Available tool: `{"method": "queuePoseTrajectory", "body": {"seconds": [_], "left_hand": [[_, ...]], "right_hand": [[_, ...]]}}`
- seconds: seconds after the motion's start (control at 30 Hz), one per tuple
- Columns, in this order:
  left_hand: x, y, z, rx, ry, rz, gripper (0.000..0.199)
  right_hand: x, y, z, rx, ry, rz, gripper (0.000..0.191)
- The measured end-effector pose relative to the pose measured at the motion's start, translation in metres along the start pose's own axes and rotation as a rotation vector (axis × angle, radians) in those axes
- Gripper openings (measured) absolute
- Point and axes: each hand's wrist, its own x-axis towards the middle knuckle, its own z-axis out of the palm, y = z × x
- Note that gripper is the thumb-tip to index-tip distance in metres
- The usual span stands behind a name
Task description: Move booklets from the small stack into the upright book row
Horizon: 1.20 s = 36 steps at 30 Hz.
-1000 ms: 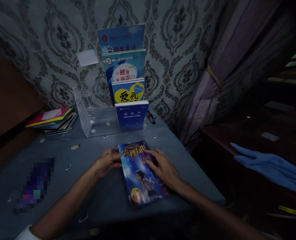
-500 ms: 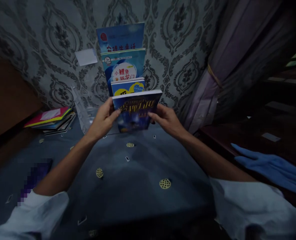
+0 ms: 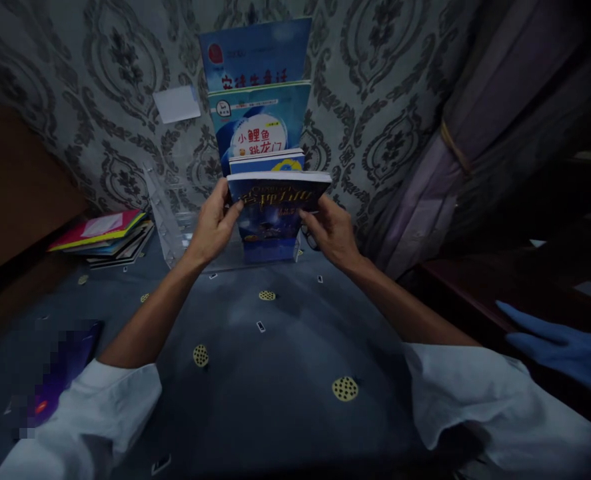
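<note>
Between my two hands is a dark blue book (image 3: 275, 207) with gold lettering, its cover title upside down to me and its white page edge at the top. My left hand (image 3: 215, 223) is closed on its left side, thumb on the cover. On the opposite side my right hand (image 3: 331, 230) grips it, thumb also in front. Just behind stand several books in a clear acrylic rack (image 3: 162, 220): a blue book (image 3: 255, 57) at the back, a teal-blue book (image 3: 260, 110) before it, and a blue-and-yellow book (image 3: 268, 162), mostly hidden by the held one.
A stack of books and folders (image 3: 102, 233) lies at the left of the dark tablecloth (image 3: 275, 373). Nearer is a purple item (image 3: 70, 367), partly pixelated. Blue gloves (image 3: 565, 347) rest on a dark surface at right. A tied curtain (image 3: 425, 187) hangs by the patterned wall.
The dark blue book has come closer to the rack, and its lower part now lines up with the front of the rack. Both hands keep their hold. The view has shifted slightly.
</note>
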Motion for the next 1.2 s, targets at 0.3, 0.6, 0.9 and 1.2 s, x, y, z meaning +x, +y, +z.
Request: {"method": "queuePoseTrajectory", "body": {"seconds": [0.3,0.6,0.9,1.2], "left_hand": [[-0.026,-0.016,0.017,0.129,-0.035,-0.197,0.020],[-0.053,-0.015,0.043,0.333,-0.053,-0.461,0.019],[-0.050,-0.001,0.062,0.395,-0.160,-0.679,0.021],[-0.051,0.003,0.010,0.455,-0.279,-0.678,0.016]], "right_hand": [[-0.018,0.036,0.012,-0.186,0.005,0.014,0.022],[-0.023,0.036,0.025,-0.177,0.083,0.066,0.048],[-0.027,0.032,0.043,-0.156,0.099,0.137,0.047],[-0.028,0.033,0.038,-0.175,0.111,0.180,0.051]]}}
